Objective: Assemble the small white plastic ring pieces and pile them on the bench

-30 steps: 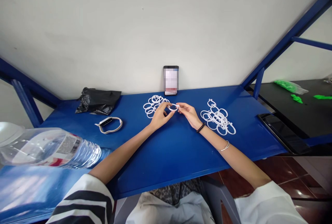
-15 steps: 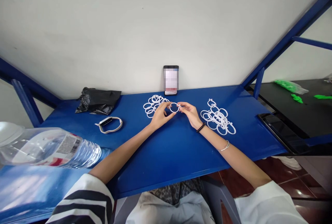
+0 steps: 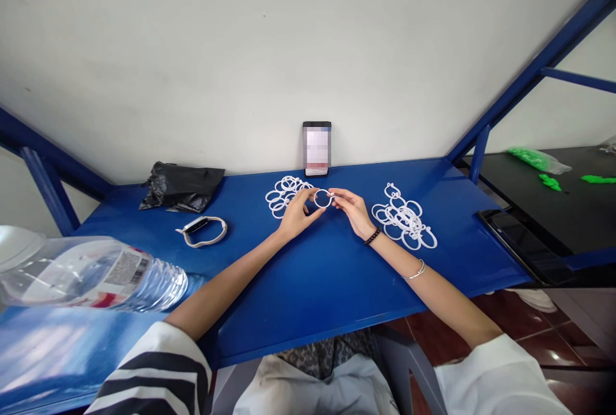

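Between my two hands, above the blue table, is a white ring (image 3: 316, 204) with a small knob-like end on its right side. My left hand (image 3: 299, 215) grips its left edge between thumb and fingers. At the opposite side, my right hand (image 3: 353, 210) pinches the ring near the small end, and its fingertips hide part of that end. A pile of similar white rings (image 3: 275, 197) lies just behind and left of my left hand. Another heap of white rings (image 3: 407, 217) rests to the right of my right hand.
A phone (image 3: 316, 149) leans upright against the wall behind my hands. On the blue table (image 3: 308, 299) are a black plastic bag (image 3: 185, 185) and a smartwatch (image 3: 205, 232); a large water bottle (image 3: 106, 274) is at the left. A dark phone-like slab (image 3: 522, 245) lies at the right edge.
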A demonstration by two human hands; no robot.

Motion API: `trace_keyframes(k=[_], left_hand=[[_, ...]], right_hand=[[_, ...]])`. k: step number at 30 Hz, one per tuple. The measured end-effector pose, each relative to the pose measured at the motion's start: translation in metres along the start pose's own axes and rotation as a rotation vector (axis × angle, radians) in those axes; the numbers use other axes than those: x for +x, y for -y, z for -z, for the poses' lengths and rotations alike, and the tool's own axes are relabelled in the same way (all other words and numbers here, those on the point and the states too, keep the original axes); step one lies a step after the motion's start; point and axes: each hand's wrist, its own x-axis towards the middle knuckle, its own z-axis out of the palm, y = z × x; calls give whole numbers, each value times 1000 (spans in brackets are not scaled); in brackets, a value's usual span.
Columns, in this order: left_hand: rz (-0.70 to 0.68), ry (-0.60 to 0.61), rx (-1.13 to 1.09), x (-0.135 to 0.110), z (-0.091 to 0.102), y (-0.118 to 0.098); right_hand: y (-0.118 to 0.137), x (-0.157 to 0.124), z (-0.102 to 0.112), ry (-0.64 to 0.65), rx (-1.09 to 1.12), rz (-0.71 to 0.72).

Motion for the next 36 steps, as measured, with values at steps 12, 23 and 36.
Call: trace_keyframes(k=[12,23,36], left_hand=[[6,0,-23,0,1,-1],[19,-1,-29,0,1,-1],[15,-6,-19,0,0,0]], right_hand=[[0,0,0,6,17,1],[-2,0,2,23,6,19],[-3,1,2,20,1,28]])
